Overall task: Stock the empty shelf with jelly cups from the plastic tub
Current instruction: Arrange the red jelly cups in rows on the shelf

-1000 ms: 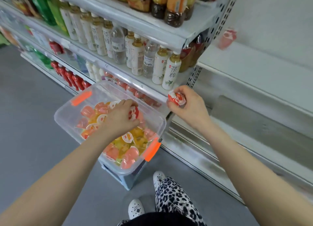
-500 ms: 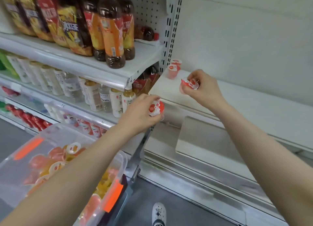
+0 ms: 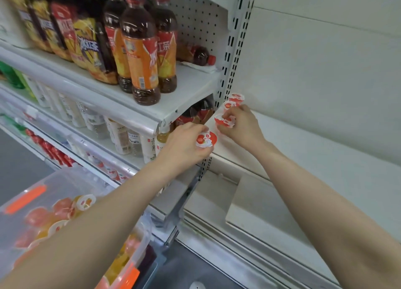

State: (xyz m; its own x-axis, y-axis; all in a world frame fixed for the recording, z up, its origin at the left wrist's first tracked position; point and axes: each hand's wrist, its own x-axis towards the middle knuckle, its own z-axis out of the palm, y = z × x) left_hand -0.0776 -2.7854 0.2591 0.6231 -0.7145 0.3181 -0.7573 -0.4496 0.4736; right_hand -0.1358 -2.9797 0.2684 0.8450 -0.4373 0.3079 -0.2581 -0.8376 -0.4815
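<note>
The white shelf (image 3: pixel 303 145) runs under and past the right hand (image 3: pixel 243 126). The plastic tub (image 3: pixel 43 202) of jelly cups sits low beneath the left forearm. Tea bottles (image 3: pixel 141 56) stand above the left hand (image 3: pixel 184 145), and the slotted upright (image 3: pixel 230 61) rises between both hands. The right hand pinches a red-lidded cup (image 3: pixel 224 121) at the shelf corner, just before two more cups (image 3: pixel 231 105); the left hand pinches a second cup (image 3: pixel 206 139) beside the shelf edge
</note>
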